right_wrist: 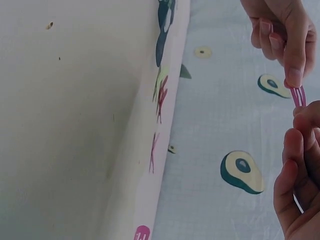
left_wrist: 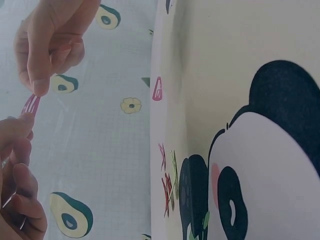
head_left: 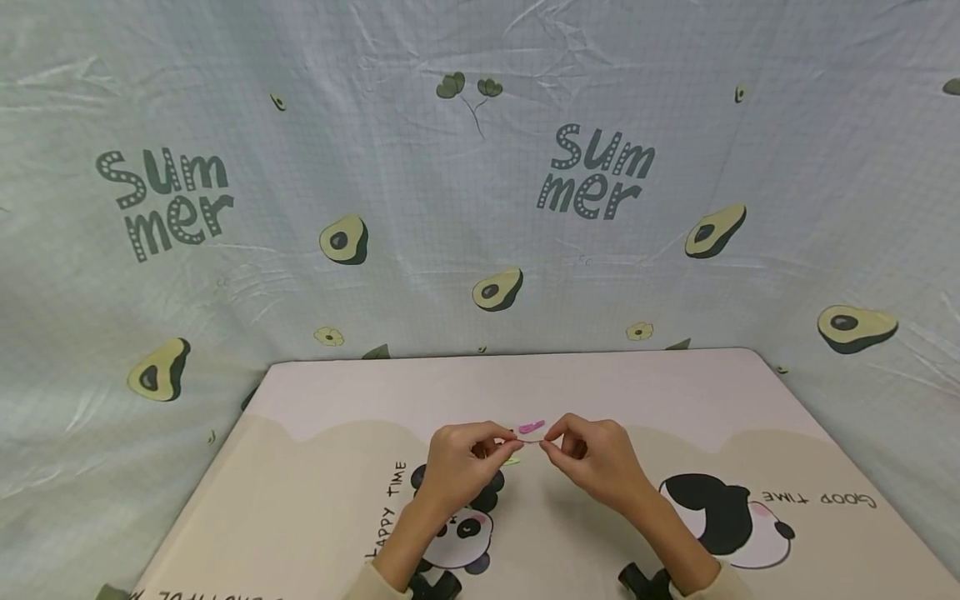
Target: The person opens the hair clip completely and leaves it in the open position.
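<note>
A thin pink snap hair clip (head_left: pixel 530 442) is stretched between my two hands, held up above the table. My left hand (head_left: pixel 463 462) pinches one end between thumb and index finger. At the other end, the thumb and index finger of my right hand (head_left: pixel 600 461) pinch it too. Seen from the left wrist, the clip (left_wrist: pixel 31 105) shows slim prongs with gaps between them. Both hands' other fingers are curled inward. Beyond the hands a pink clip (head_left: pixel 532 427) lies on the table, and a green clip (head_left: pixel 512 461) shows partly behind the left fingers.
On the table (head_left: pixel 315 483), printed with pandas and lettering, more clips lie about. Red clips (left_wrist: pixel 166 195) sit beside green ones (left_wrist: pixel 174 172), and a single closed pink clip (left_wrist: pixel 157 88) lies apart. An avocado-print curtain (head_left: pixel 420 183) hangs behind the table's far edge.
</note>
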A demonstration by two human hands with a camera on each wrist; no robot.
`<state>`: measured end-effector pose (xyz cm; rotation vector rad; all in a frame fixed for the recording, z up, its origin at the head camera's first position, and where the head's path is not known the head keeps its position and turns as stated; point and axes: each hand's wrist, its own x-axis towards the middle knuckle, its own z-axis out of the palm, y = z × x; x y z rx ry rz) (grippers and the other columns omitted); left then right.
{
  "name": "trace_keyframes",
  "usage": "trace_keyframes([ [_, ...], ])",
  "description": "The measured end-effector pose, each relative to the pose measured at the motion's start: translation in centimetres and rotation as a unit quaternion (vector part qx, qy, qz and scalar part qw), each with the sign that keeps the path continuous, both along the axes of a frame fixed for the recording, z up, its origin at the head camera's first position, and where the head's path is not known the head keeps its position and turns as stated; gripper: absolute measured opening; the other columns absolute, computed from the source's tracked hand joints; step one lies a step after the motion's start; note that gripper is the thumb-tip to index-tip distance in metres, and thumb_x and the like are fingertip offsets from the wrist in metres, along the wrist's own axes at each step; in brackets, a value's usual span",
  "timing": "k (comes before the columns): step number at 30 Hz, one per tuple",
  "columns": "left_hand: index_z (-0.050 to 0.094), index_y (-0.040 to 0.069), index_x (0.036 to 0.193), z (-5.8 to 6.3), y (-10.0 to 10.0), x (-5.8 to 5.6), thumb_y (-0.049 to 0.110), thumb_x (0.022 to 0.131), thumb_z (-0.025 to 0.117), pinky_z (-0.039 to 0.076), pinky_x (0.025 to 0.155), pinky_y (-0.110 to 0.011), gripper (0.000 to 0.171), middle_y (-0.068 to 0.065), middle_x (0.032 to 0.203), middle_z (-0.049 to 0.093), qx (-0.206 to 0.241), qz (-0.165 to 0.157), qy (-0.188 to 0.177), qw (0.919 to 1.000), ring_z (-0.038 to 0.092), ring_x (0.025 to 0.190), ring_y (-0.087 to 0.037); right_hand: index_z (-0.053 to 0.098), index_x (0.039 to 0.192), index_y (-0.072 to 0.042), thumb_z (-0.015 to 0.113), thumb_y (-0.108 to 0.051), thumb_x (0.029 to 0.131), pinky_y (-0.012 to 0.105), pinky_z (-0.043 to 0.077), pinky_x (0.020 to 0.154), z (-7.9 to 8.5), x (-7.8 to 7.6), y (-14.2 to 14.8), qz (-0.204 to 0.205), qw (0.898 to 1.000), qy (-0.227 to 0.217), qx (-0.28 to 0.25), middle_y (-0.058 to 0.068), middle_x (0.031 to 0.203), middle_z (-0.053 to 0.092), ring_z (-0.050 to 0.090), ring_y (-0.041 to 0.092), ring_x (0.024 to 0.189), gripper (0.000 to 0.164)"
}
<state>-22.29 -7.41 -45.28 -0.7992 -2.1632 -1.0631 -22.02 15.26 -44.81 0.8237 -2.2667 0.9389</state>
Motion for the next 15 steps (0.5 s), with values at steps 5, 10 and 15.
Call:
trace_keyframes([
  [5,0.082,0.014,0.085,0.0,0.06,0.08,0.017,0.08,0.089,0.035,0.049,-0.008,0.009,0.006,0.06,0.067,-0.002,0.004,-0.004,1.0,0.043,0.052,0.006,0.07,0.084,-0.016,0.086,-0.002,0.077,0.01,0.037,0.049,-0.18,-0.13,0.04,0.007,1.0,0.002,-0.005,-0.016,0.057,0.052,0.04,-0.011,0.053,0.023],
  [10,0.082,0.014,0.086,0.06,0.12,0.24,0.018,0.081,0.088,0.035,0.05,-0.008,0.009,0.005,0.06,0.068,-0.001,0.006,-0.011,0.9999,0.043,0.053,0.006,0.07,0.083,-0.017,0.086,-0.001,0.076,0.01,0.037,0.048,-0.31,-0.23,0.07,0.014,1.0,0.003,-0.014,-0.016,0.057,0.053,0.041,-0.011,0.052,0.024],
  [15,0.083,0.013,0.087,0.07,0.17,0.2,0.018,0.08,0.089,0.035,0.05,-0.008,0.01,0.006,0.061,0.067,0.0,0.013,0.003,0.9999,0.044,0.053,0.005,0.07,0.082,-0.015,0.086,0.0,0.076,0.01,0.037,0.048,-0.28,-0.18,0.04,0.013,1.0,0.004,-0.019,-0.014,0.057,0.054,0.04,-0.01,0.053,0.023],
])
